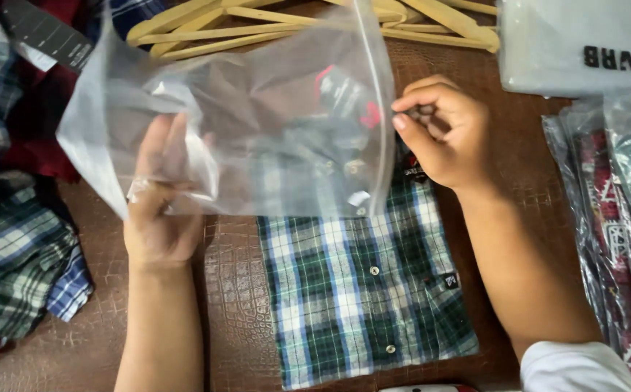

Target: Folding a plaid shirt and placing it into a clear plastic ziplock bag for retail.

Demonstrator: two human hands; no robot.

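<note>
A clear plastic bag (pixel 272 123) is held up above a folded green, blue and white plaid shirt (pixel 359 290) that lies on the brown textured table (pixel 235 290). My left hand (pixel 161 210) reaches into the bag's open left side, its fingers seen through the film. My right hand (pixel 442 131) pinches the bag's right edge between thumb and fingers. The bag covers the shirt's collar end; a red tag shows through it.
Several wooden hangers (pixel 294 22) lie at the top. A pile of loose plaid shirts (pixel 10 218) fills the left side. Bagged shirts (pixel 620 218) are stacked at the right, with a pale grey package (pixel 577 43) at the top right.
</note>
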